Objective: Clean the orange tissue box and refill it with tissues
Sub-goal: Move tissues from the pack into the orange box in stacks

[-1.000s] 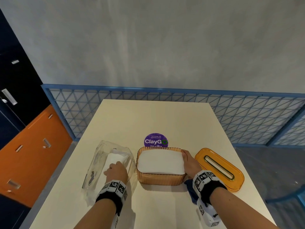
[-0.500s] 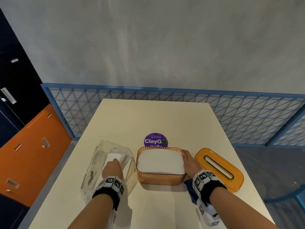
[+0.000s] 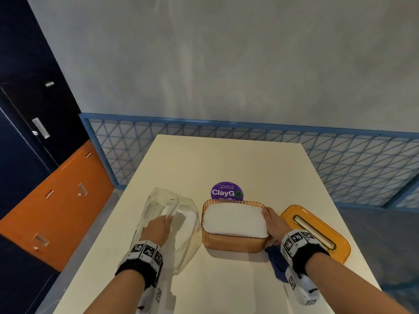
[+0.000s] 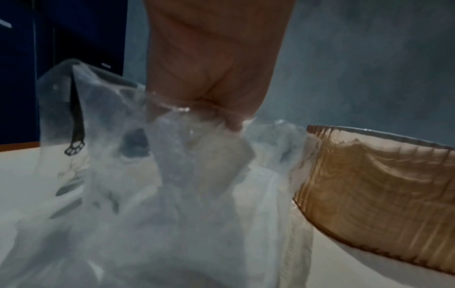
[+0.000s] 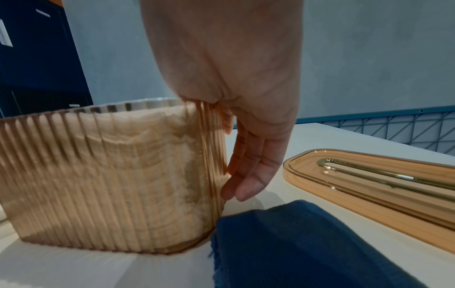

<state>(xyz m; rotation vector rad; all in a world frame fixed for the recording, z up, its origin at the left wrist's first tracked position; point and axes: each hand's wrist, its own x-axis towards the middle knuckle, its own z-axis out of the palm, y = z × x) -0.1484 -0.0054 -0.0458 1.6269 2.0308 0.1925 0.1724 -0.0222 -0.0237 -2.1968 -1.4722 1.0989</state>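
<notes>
The ribbed orange tissue box (image 3: 233,244) stands on the table with its top off, filled to the rim with a white stack of tissues (image 3: 234,219). My right hand (image 3: 268,219) holds the box's right end, thumb at the rim and fingers (image 5: 246,175) straight down the outer wall (image 5: 110,175). The orange lid (image 3: 317,234) with a gold slot lies flat to the right. Left of the box, my left hand (image 3: 169,219) grips a crumpled clear plastic wrapper (image 3: 163,209), its fingers bunched in the film (image 4: 172,155). The box wall (image 4: 381,175) is just right of the wrapper.
A dark blue cloth (image 3: 275,260) lies under my right wrist, against the box's near right corner (image 5: 307,243). A purple round sticker (image 3: 226,192) sits behind the box. The cream table (image 3: 226,159) ends at a blue lattice railing (image 3: 340,155); orange cabinets (image 3: 56,200) stand to the left.
My left hand has slid a little farther forward along the wrapper and gathered the plastic. The right hand, the box and the lid have stayed in place.
</notes>
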